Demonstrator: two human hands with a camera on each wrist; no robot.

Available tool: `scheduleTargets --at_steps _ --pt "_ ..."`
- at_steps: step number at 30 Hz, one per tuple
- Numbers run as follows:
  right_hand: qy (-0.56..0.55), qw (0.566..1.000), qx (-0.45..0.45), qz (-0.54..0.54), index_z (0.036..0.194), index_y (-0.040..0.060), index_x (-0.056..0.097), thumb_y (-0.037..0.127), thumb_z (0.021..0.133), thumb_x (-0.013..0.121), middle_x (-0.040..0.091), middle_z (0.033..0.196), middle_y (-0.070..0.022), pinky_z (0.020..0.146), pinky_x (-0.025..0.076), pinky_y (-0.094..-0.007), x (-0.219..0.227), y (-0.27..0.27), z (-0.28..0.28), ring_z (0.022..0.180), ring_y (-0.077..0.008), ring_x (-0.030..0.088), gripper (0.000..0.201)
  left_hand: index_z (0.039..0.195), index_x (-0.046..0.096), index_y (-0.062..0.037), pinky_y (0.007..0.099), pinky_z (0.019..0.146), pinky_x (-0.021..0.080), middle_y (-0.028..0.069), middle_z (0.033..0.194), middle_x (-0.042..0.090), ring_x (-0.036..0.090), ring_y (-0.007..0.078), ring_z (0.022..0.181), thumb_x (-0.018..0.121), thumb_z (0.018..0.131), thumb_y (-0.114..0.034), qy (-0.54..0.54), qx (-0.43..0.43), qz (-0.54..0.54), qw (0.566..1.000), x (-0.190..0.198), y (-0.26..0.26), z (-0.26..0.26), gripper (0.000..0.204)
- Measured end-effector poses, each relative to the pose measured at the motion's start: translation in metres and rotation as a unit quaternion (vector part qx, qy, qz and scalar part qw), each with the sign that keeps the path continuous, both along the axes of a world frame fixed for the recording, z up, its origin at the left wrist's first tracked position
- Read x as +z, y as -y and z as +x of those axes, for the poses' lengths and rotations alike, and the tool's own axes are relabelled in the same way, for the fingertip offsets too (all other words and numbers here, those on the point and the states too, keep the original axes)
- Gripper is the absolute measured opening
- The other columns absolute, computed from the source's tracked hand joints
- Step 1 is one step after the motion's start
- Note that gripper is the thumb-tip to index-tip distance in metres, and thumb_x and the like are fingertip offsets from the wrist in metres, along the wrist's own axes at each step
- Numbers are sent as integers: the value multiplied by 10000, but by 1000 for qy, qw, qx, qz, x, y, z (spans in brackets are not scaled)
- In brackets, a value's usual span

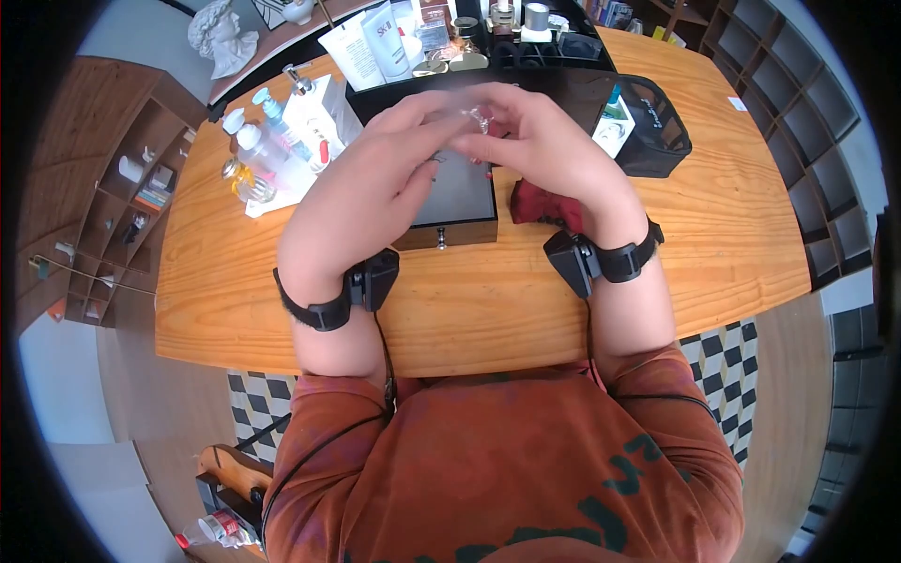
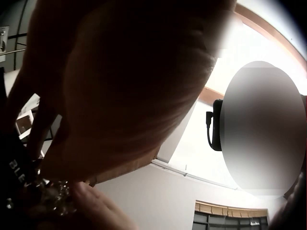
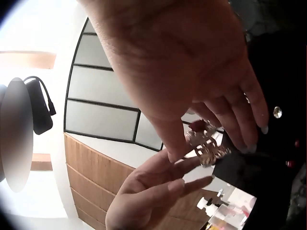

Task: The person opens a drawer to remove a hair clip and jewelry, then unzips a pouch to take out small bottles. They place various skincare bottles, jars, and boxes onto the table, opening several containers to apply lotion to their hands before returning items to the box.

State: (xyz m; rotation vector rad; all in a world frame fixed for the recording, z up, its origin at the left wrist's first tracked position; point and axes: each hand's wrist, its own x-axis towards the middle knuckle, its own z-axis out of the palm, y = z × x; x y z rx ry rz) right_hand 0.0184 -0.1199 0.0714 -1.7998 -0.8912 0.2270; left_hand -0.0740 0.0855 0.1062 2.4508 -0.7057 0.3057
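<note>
The right hand [image 1: 554, 155] is apparently pinching a shiny ornament [image 3: 208, 152] above the drawer [image 1: 469, 231]; the left hand [image 1: 361, 183] is meeting it, its grip unclear. Overlapping fingers could be hiding a slipping hold, risking a drop.

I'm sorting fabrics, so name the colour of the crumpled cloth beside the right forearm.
Dark red; the crumpled cloth shows best in the head view.
</note>
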Motion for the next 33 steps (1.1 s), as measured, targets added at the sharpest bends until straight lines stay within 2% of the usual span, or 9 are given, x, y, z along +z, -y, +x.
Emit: scheduleTargets --at_steps 2,6,8,11,12,14,17,20,33 --pt "-16 998 5 52 1317 -15 601 114 966 715 735 1049 -76 816 565 -282 0 -1 1 949 -138 712 390 1372 604 -53 361 948 495 126 1467 530 566 270 1270 553 902 81 113 -18 10 993 -1 3 0 491" --pt "-95 988 6 124 1249 -11 640 99 980 693 736 1041 -71 819 592 -277 7 7 4 922 -140 721 295 1278 645 -28 371 917 503 132 1366 604 604 272 1203 537 904 86 150 -6 -67 986 2 5 4 405" --pt "-74 985 -9 155 1240 -4 645 99 981 691 740 1026 -81 811 593 -280 9 11 8 911 -143 722 282 1152 668 -9 380 885 516 146 1213 676 650 304 1088 530 918 52 5 51 -38 998 -1 -8 9 279" --pt "-71 968 -10 239 1200 9 663 129 981 690 749 1003 -107 773 588 -282 12 15 5 866 -152 721 251 1077 676 4 391 873 526 173 1120 701 668 347 1010 541 934 -55 -119 114 28 986 -22 -15 27 205" --pt "-82 957 -12 278 1188 13 668 138 981 689 752 1000 -116 763 585 -283 15 16 3 852 -156 720 243 1077 676 4 391 873 526 173 1120 701 668 347 1010 541 934 -55 -119 116 27 986 -33 -17 37 205" --pt "-69 956 -31 283 1176 17 669 170 986 678 755 994 -136 777 580 -305 19 18 2 830 -171 718 244 1107 692 -9 401 859 530 203 1127 695 670 361 1024 550 938 -164 -215 154 152 952 -56 -24 60 270" --pt "-108 940 3 323 1176 8 669 185 995 664 746 1052 -131 822 595 -311 20 28 9 949 -184 725 253 1140 707 -21 406 888 527 201 1153 697 667 360 1053 556 934 -211 -237 155 206 937 -75 -28 80 318" --pt "-116 917 31 380 1172 19 672 182 1000 651 746 1050 -130 845 590 -326 18 32 11 952 -190 725 238 1179 705 -29 403 919 521 193 1162 702 664 357 1072 562 939 -217 -246 106 189 945 -84 -28 81 336" --pt "-114 908 38 401 1194 15 646 148 1016 565 752 1063 -162 816 584 -335 17 35 10 922 -208 731 236 1231 682 -24 389 956 507 185 1209 697 654 343 1116 577 947 -259 -275 72 182 941 -91 -25 84 383"
